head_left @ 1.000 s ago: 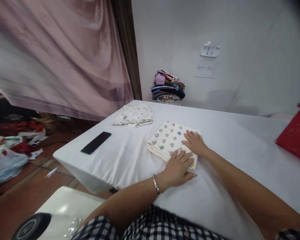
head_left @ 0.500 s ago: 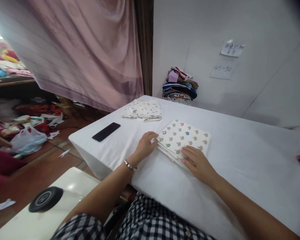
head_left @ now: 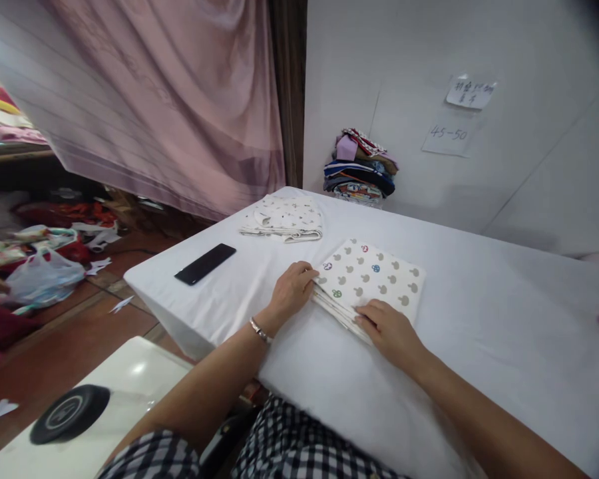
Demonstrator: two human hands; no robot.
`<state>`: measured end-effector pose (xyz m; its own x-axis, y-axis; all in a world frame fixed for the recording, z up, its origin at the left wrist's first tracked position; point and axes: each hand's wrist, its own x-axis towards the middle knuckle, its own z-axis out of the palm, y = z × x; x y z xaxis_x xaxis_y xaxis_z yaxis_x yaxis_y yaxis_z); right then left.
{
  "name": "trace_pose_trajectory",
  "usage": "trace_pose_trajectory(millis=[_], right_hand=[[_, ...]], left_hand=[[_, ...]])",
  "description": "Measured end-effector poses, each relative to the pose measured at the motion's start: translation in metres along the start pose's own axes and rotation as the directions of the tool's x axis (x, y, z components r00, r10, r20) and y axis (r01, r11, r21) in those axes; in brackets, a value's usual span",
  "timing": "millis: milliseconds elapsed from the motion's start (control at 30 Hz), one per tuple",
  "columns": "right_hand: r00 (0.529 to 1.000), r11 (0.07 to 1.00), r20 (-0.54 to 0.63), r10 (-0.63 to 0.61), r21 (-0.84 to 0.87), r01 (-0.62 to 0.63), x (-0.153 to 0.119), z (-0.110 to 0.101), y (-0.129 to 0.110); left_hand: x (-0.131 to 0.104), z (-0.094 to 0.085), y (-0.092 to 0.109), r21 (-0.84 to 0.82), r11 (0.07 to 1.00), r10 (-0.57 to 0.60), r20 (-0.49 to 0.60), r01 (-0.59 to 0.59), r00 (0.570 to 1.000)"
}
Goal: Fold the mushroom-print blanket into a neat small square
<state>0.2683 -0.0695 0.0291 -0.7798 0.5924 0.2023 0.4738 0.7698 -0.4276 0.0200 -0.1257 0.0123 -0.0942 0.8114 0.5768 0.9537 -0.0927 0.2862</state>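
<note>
A folded white cloth printed with grey, red, blue, purple and green mushroom-like shapes lies on the white-covered table. My left hand grips its left corner between thumb and fingers. At the near edge, my right hand pinches the stacked layers, fingers on top and thumb in front. Several layers show along that near side. Farther back on the table rests another folded white cloth with small dark prints, apart from both hands.
A black phone lies near the table's left edge. Against the wall stands a pile of folded fabrics. A white stool-like surface with a round black object is at lower left. Pink curtain hangs behind.
My right hand has slid from the cloth's top toward its near edge and now pinches the layers there. My left hand stays at the left corner. The view has shifted slightly.
</note>
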Motion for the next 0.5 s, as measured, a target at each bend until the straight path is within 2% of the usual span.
trace_pose_trajectory(millis=[133,233,500], right_hand=[[0.999,0.991,-0.033,0.034,0.129,-0.029,-0.003,-0.005,-0.001],[0.999,0.991,-0.051,0.018,0.136,-0.011,-0.004,-0.007,-0.004],[0.997,0.982,-0.077,0.005,0.189,0.01,-0.003,-0.007,-0.007]], left_hand=[[-0.002,0.002,0.002,-0.163,0.976,-0.15,-0.001,0.148,0.989],[-0.003,0.005,0.001,-0.275,0.935,-0.225,0.029,0.224,0.974],[-0.002,0.011,0.0,-0.433,0.871,-0.24,0.04,0.233,0.97]])
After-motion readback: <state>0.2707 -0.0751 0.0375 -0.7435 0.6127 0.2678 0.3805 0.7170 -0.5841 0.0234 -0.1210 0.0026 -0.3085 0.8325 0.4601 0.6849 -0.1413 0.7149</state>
